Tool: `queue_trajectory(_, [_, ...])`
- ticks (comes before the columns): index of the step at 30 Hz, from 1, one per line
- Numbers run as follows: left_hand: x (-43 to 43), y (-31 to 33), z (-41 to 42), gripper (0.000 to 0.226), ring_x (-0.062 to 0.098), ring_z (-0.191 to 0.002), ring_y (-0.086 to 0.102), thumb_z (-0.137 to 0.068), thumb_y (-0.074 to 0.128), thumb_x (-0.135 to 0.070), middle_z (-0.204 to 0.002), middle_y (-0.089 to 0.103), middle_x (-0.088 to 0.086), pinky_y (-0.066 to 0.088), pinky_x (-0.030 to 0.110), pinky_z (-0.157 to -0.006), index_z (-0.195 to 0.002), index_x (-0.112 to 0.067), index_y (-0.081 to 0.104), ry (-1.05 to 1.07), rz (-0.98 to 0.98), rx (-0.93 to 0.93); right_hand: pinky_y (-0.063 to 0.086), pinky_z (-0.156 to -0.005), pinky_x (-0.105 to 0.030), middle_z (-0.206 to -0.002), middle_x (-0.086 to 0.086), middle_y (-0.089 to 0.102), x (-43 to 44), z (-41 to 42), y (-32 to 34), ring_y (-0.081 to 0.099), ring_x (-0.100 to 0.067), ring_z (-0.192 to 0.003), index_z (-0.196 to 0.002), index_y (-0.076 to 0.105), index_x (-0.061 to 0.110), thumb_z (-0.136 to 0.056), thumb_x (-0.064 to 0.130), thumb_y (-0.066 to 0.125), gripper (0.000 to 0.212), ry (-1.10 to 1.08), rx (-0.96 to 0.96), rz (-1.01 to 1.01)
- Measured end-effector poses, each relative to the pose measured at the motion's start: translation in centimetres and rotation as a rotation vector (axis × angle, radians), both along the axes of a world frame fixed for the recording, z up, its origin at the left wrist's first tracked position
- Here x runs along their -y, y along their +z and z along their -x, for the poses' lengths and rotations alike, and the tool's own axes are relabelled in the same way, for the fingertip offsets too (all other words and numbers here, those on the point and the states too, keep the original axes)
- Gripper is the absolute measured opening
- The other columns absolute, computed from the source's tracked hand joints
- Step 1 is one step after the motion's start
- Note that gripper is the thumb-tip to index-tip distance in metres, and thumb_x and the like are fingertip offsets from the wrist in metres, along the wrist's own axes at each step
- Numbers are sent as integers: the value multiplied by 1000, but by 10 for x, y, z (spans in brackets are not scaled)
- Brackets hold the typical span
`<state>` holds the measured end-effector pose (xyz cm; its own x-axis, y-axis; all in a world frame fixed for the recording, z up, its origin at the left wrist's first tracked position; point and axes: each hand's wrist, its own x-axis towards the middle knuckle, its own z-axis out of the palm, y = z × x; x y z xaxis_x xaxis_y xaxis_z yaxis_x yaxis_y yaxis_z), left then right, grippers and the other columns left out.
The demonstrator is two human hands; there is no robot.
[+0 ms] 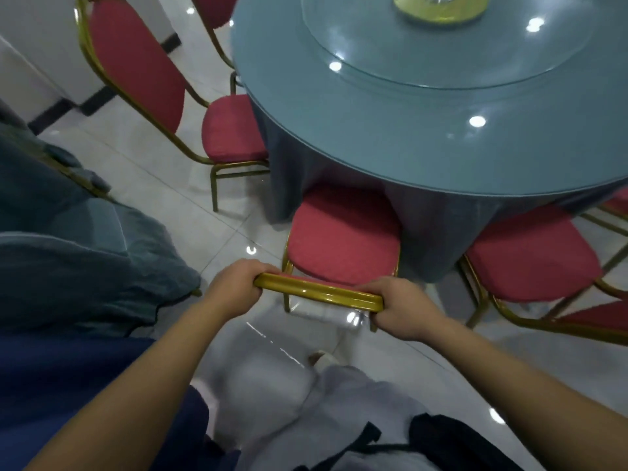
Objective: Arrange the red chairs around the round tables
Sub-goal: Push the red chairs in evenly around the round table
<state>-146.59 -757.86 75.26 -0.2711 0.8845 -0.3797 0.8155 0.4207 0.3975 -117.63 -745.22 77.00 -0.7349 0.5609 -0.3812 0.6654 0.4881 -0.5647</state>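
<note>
Glossy white tiled floor (142, 171) meets white wall (40, 35) with dark skirting (54, 115).

Soft overhead light; glare spots on table (441, 147); edges perhaps warped.

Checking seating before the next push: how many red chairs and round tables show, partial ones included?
Red chairs: 5: held chair, left chair, top-left chair, right chair, right-edge chair
Round table: 1
Total: 6
Cloth-covered shape at left: unclear, uncounted.
</note>
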Motion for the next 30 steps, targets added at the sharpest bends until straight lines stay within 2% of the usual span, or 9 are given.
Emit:
queue_trajectory(4, [1, -2, 68, 42, 11, -87, 63, -91, 59, -6, -91, 65, -15, 57, 33, -76, -106, -44, 68, -6, 8, 14, 54, -67, -34, -89, 6, 72, 29, 61, -4, 64, -16, -82, -113, 70, 40, -64, 14, 54, 58, -71, -14, 16])
queue_trajectory(8, [6, 4, 118, 47, 11, -91, 61, -86, 60, -7, -92, 63, -21, 55, 34, -81, -110, -46, 69, -137, 37, -12, 54, -55, -32, -62, 12, 65, 55, 98, -4, 64, -10, -58, -93, 70, 39, -56, 18, 43, 51, -184, -10, 40])
queue_trajectory(10, [12, 7, 134, 51, 12, -91, 61, -83, 59, -8, -93, 63, -20, 54, 34, -80, -114, -48, 67, -219, 45, -36, 57, -55, -37, -65, 12, 67, 72, 108, -3, 66, -12, -56, -88, 67, 39, -57, 17, 42, 45, -238, 31, 47])
queue_trajectory(13, [29, 6, 148, 54, 14, -90, 62, -83, 56, -14, -97, 67, -16, 55, 35, -76, -118, -54, 62, -364, 40, -65, 58, -61, -35, -76, 9, 71, 105, 117, -2, 70, -15, -66, -97, 69, 41, -67, 13, 49, 45, -295, 103, 64])
queue_trajectory(16, [48, 6, 161, 56, 13, -92, 62, -84, 54, -17, -101, 66, -19, 52, 31, -73, -120, -59, 57, -472, 22, -77, 55, -67, -31, -90, 16, 70, 147, 127, 0, 65, -8, -79, -110, 66, 51, -66, 17, 50, 57, -354, 124, 43])
queue_trajectory(19, [67, 4, 174, 55, 12, -87, 60, -86, 54, -20, -88, 58, -19, 50, 30, -69, -121, -62, 53, -571, 15, -73, 50, -70, -27, -96, 25, 65, 185, 136, 1, 59, -4, -87, -117, 61, 58, -69, 19, 53, 62, -434, 136, 58])
queue_trajectory(23, [73, -1, 174, 53, 7, -88, 55, -84, 58, -19, -88, 54, -22, 39, 27, -64, -120, -57, 57, -590, -42, -39, 44, -89, -38, -99, 21, 63, 209, 136, -9, 53, -12, -101, -111, 68, 51, -87, 24, 59, 37, -656, 238, -199])
queue_trajectory(26, [61, -3, 172, 48, 7, -85, 55, -85, 58, -18, -96, 62, -20, 38, 27, -61, -116, -55, 61, -582, -41, -46, 45, -93, -43, -101, 18, 58, 202, 142, -16, 48, -15, -106, -108, 69, 46, -90, 27, 61, 27, -750, 259, -177])
queue_trajectory(30, [31, 4, 179, 37, 16, -90, 62, -89, 55, -14, -95, 66, -13, 52, 34, -73, -107, -45, 66, -469, -25, -60, 41, -94, -48, -98, 9, 54, 168, 162, -14, 46, -21, -106, -94, 69, 38, -88, 21, 60, 21, -812, 270, -138])
